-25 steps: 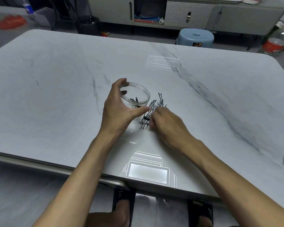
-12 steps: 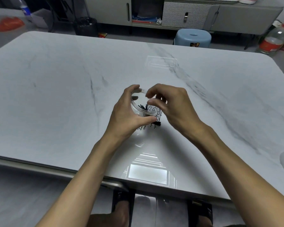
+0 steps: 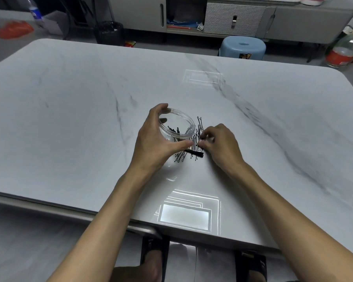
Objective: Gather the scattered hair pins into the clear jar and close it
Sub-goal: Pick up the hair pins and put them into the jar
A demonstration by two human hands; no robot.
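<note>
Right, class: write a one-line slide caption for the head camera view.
Left hand grips the open clear jar while the right hand pinches hair pins from the pile on the marble table.

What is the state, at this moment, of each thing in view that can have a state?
jar: open, no lid on it.
pins in jar: a few, lying inside.
loose pins: heaped on the table, right beside the jar.
left hand: grips the jar.
right hand: pinches some loose pins.
</note>
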